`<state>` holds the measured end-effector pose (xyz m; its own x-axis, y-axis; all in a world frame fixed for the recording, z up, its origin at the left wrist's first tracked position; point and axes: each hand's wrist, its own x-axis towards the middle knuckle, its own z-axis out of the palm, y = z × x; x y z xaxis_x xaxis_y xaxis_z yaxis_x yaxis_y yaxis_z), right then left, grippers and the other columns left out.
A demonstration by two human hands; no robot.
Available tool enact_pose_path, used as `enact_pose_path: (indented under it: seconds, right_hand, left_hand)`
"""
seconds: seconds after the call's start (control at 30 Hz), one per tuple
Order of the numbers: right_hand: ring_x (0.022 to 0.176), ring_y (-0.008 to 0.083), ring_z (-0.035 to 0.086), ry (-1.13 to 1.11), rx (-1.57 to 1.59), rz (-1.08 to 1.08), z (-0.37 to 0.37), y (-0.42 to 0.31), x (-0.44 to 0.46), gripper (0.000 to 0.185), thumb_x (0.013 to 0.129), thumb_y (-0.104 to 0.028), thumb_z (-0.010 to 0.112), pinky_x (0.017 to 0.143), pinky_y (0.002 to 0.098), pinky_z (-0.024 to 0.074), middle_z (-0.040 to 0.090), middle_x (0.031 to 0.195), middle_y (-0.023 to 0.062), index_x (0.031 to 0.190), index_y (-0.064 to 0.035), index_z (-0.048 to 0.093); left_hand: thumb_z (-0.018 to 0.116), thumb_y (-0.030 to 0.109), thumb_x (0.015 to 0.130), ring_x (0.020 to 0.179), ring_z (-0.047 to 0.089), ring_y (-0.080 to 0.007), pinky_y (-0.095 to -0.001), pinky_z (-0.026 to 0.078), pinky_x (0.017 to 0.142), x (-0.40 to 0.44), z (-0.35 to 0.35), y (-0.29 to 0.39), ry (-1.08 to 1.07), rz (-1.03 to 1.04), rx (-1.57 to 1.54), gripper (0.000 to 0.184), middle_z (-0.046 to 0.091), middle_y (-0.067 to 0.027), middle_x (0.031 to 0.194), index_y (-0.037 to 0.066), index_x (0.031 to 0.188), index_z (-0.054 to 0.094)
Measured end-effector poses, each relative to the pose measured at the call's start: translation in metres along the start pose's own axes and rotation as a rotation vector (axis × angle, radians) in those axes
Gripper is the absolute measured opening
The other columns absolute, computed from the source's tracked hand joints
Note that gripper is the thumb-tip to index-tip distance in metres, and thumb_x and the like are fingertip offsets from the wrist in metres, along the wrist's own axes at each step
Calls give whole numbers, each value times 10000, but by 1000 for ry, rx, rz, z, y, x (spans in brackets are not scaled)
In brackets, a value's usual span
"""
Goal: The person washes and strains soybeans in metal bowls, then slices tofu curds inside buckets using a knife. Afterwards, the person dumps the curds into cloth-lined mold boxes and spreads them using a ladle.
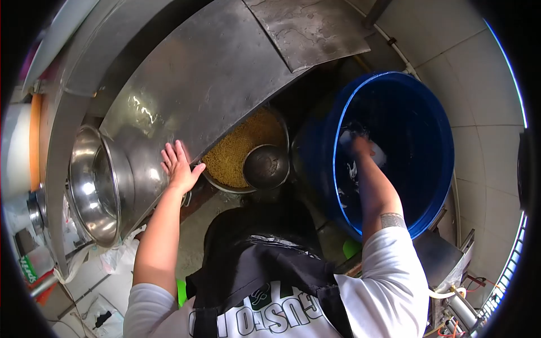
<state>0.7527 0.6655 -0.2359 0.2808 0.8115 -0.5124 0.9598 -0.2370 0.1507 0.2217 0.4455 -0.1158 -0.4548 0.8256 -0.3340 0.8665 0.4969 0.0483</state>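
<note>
My left hand lies with its fingers spread on the edge of the steel counter, empty. To the right, my right arm reaches down into a large blue barrel, where my right hand is beside something pale and rounded; its fingers are too blurred to tell whether they grip it. Between my hands, partly under the counter, stands a metal pot holding yellow grains, with a round dark metal bowl resting on them.
A shiny steel basin stands tilted at the left. A metal sheet covers the counter's far end. White plastic bags are at the lower left. Pipes and a dark flat surface are at the lower right, by the tiled wall.
</note>
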Motion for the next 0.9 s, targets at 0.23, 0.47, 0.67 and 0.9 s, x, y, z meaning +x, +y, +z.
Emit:
enact_pose_path:
  seconds: [0.23, 0.47, 0.67, 0.9]
  right_hand:
    - [1258, 430, 613, 480, 440, -288, 62, 46, 68, 599, 913, -392, 717, 1062, 480, 495, 645, 1333, 286, 1361, -6, 621]
    - [1110, 420, 690, 453, 917, -28, -82, 71, -50, 494, 920, -410, 720, 954, 478, 523, 736, 1112, 257, 1155, 24, 693]
    - [841, 306, 739, 882, 1125, -212, -154, 100, -240, 444, 980, -425, 693, 805, 401, 551, 754, 898, 163, 1091, 4, 680]
    - [841, 375, 706, 1341, 951, -158, -140, 91, -510, 322, 978, -317, 735, 763, 425, 547, 708, 891, 188, 1054, -7, 692]
  left_hand:
    - [784, 359, 893, 1572, -37, -519, -691, 62, 1228, 2, 4, -4, 0, 7, -2, 1154, -42, -284, 1713, 127, 1668, -39]
    - [798, 414, 877, 1576, -85, -501, -674, 25, 1238, -3, -11, 3, -100, -10, -4, 1213, -85, -284, 1713, 103, 1662, -73]
    - [789, 450, 884, 1567, -102, -519, -688, 22, 1231, -11, -20, 4, -117, 55, -19, 1222, -97, -298, 1707, 98, 1660, -87]
    - [741, 583, 872, 1537, -6, -598, -749, 110, 1186, -7, 1, -15, -21, 165, 106, 1189, -19, -362, 1684, 116, 1672, -5]
